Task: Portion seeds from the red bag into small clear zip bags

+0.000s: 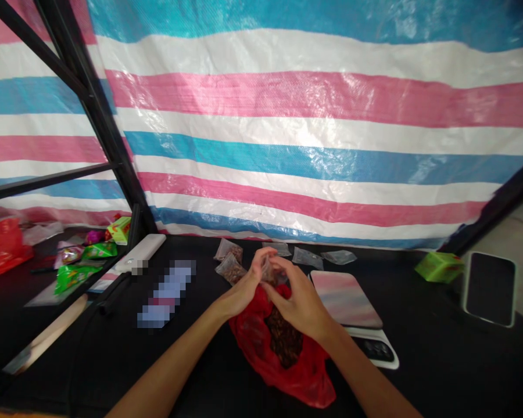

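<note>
Above a red plastic bag (253,342), my left hand (246,287) and my right hand (303,296) meet around a small clear plastic bag (268,271) with some brown bits in it. Fingers of both hands are closed on its edges, though they partly hide it. The red bag lies spread open on the black table, and dark brown dried pieces (285,339) fill its middle. Just beyond my left hand lie filled small bags (232,268). Farther back are flat clear bags (308,257). By my right forearm is a white digital scale (390,351) with a shiny plate (346,299).
At right stand a green box (439,267) and a tablet-like device (489,288). On the left are a white power strip (146,252), a black cable (113,293), green packets (76,277) and another red bag (4,247). A black metal frame (100,122) and striped sheet (322,98) bound the table.
</note>
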Available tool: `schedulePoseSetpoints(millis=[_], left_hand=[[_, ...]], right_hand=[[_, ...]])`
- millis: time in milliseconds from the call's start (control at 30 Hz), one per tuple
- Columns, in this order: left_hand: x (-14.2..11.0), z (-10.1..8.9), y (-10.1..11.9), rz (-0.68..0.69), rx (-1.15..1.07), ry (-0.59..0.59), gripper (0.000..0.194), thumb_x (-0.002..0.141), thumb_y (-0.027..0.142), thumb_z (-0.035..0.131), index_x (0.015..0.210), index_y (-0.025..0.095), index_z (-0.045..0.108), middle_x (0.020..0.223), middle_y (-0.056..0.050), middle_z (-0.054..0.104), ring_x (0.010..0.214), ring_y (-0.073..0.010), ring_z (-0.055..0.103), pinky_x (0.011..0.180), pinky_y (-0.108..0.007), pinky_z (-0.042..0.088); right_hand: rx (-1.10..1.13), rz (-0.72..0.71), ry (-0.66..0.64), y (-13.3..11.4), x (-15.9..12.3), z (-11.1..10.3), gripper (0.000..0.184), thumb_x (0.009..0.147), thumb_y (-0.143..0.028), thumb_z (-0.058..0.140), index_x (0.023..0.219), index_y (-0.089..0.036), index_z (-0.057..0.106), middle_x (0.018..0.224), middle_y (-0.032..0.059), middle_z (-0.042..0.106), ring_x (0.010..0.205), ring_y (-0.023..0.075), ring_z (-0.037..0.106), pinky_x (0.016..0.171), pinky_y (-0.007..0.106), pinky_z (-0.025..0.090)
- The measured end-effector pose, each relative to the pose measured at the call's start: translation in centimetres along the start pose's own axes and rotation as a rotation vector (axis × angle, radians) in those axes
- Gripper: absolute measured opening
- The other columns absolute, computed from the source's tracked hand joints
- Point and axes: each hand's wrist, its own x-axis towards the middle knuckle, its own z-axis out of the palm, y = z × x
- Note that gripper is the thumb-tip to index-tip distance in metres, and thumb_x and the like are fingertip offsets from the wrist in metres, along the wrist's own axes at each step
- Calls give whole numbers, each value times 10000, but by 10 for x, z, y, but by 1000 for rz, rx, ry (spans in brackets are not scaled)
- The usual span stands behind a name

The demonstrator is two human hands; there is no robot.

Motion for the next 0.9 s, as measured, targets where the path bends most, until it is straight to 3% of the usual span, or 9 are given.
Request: schedulePoseSetpoints(millis=[133,200,300,433,500,600,700,800,900], left_hand=[[2,-11,12,27,331,37,682,1004,705,162,1382,229,471,1196,-103,576,1103,-238,545,1029,-406,419],[3,-17,21,-51,581,-52,559,988,685,376,1233,225,579,1008,-59,615,929,-216,565,885,-358,444],[1,-24,33,-158,814,-230,435,860,620,664,1036,222,653,885,-27,634,790,-195,568,733,-307,414],[-4,-28,37,-306,787,-406,440,729,439,793,1074,237,609,880,8,646,735,-175,576,628,-260,386],[-6,-30,35,-388,766,-493,446,667,292,779,1063,234,582,854,30,629,707,-161,563,578,-238,370],[-8,-37,33,-502,712,-563,477,648,214,696,1101,230,549,804,51,599,645,-142,534,520,-218,351],[-9,-46,35,-592,618,-604,504,659,211,648,1149,230,532,727,69,561,577,-133,502,492,-215,337],[-9,-57,40,-665,531,-624,551,624,185,634,1164,220,528,726,64,577,568,-134,505,494,-218,351],[-8,-65,48,-641,470,-610,572,600,159,621,1164,213,534,812,41,614,582,-122,507,502,-212,357]], right_hand=[[-121,44,260,11,12,-25,443,931,-307,626,1359,-254,526,1187,95,700,1059,278,655,953,451,514],[-244,86,396,19,13,-48,452,927,-342,619,1356,-229,534,1121,101,709,999,281,658,958,464,495],[-392,198,418,38,-2,-85,442,922,-379,595,1335,-225,573,1058,97,720,936,279,671,954,454,487],[-530,304,166,62,-43,-109,415,896,-370,587,1291,-246,621,984,78,723,865,279,677,853,439,507],[-611,296,53,60,-62,-109,442,894,-367,594,1321,-253,620,1089,104,713,973,315,664,889,481,484],[-614,249,44,31,-80,-99,570,919,-385,601,1473,-285,510,1347,130,624,1208,363,582,987,531,444],[-444,114,-166,-13,-93,-81,607,985,-377,556,1569,-356,391,1495,80,550,1368,321,497,1097,483,419],[-353,-136,-482,-40,-104,-65,879,857,-568,727,1611,-383,314,1461,41,615,1324,333,560,1115,464,431],[-423,-183,-505,-42,-111,-58,959,829,-612,743,1628,-364,273,1419,42,656,1281,345,606,1086,467,452]])
